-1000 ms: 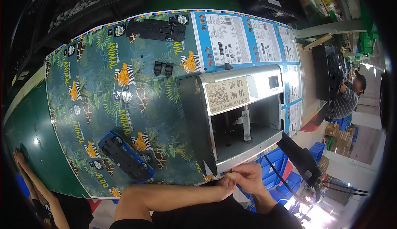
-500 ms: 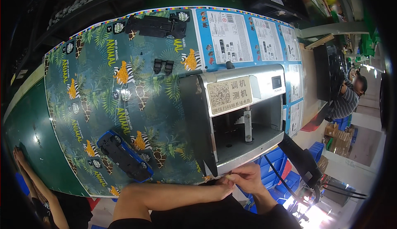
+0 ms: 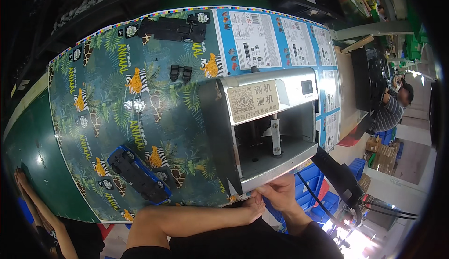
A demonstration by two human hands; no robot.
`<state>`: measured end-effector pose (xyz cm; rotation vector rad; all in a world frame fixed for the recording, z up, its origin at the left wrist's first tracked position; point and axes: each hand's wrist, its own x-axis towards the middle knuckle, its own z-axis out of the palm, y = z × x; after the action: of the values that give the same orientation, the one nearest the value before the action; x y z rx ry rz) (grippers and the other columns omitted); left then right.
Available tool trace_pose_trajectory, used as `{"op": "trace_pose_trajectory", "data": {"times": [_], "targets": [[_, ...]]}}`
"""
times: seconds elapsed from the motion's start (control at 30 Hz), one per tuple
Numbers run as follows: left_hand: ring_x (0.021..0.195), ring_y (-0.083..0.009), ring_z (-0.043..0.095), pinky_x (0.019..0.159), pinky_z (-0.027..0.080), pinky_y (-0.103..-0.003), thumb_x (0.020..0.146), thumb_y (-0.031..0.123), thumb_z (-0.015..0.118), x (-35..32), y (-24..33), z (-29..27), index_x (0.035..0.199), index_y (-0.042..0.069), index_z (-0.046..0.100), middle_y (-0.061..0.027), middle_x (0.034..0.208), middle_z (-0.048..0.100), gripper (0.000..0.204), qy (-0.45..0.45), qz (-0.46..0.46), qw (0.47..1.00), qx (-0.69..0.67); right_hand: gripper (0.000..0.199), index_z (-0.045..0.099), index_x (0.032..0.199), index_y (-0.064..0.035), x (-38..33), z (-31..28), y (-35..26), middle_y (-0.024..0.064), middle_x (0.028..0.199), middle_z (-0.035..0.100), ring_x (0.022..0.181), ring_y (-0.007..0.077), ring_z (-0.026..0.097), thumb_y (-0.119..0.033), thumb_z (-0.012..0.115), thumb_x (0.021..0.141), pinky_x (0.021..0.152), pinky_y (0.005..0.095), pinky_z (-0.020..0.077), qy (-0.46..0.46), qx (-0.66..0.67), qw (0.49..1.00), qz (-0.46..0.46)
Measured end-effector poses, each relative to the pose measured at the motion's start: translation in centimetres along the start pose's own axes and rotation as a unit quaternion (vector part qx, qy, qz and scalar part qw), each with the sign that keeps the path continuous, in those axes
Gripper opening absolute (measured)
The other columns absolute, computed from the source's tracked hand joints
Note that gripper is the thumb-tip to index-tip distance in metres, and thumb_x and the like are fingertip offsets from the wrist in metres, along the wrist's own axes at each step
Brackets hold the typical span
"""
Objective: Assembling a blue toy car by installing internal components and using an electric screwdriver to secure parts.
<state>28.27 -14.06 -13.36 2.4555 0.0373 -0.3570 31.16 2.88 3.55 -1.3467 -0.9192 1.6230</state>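
Observation:
Just below the front edge of a silver-and-black metal bench machine (image 3: 299, 90), my two hands meet. My left hand (image 3: 253, 205) is closed, its fingers curled and partly hidden. Touching it from the right, my right hand (image 3: 279, 193) has thumb and fingers pinched together; whatever sits between them is too small or hidden to make out. The machine's front is open, with an upright metal post (image 3: 276, 138) inside. A blue toy car (image 3: 139, 175) lies wheels up, left of the machine and beyond my left forearm.
Printed sheets (image 3: 105, 133) cover the green table (image 3: 30, 151). A black car chassis (image 3: 168, 29) and small black parts (image 3: 180, 73) lie farther back. Another person's arms (image 3: 39, 200) rest at the left; a person in stripes (image 3: 389, 111) sits at right. Blue crates (image 3: 311, 189) stand beside the table.
The view has shifted slightly, so the machine and sheets appear a little farther left. My right hand's pinched fingers have risen slightly toward the machine's front edge; both hands stay together.

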Motion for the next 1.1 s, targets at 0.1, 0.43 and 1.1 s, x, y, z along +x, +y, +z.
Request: {"op": "trace_pose_trajectory", "data": {"times": [0.1,0.43,1.1], "targets": [[0.1,-0.024,0.065,0.076,0.046,-0.045,0.084,0.014,0.059,-1.8,-1.0,-1.1,0.09,0.01,0.078,-0.0068,0.1,0.073,0.02,0.003,0.008,1.0,0.022,0.013,0.067,0.102,0.0092,-0.2,0.1,0.2,0.0179,0.078,0.07,0.058,0.0156,0.065,0.003,0.065,0.091,0.053,0.0269,0.0534,0.008,0.019,1.0,0.0],[0.104,-0.0237,0.065,0.084,0.047,-0.044,0.087,0.014,0.059,-5.5,-3.1,-7.2,0.095,0.01,0.078,-0.0065,0.104,0.073,0.021,0.018,0.039,0.992,0.115,0.015,0.066,0.096,0.0101,-0.4,1.3,-0.7,0.0148,0.074,0.066,0.052,0.0149,0.058,-0.004,0.063,0.094,0.048,0.0252,0.0459,0.072,0.007,0.996,0.057],[0.108,-0.0242,0.065,0.091,0.047,-0.043,0.091,0.017,0.058,-3.5,-4.0,-4.5,0.106,0.011,0.076,-0.0069,0.113,0.071,0.025,0.016,-0.006,1.0,0.014,0.02,0.066,0.093,0.0085,-1.0,2.5,0.6,0.0096,0.064,0.061,0.045,0.0119,0.05,-0.011,0.063,0.095,0.042,0.0223,0.0379,0.118,0.077,0.989,0.047]]}}
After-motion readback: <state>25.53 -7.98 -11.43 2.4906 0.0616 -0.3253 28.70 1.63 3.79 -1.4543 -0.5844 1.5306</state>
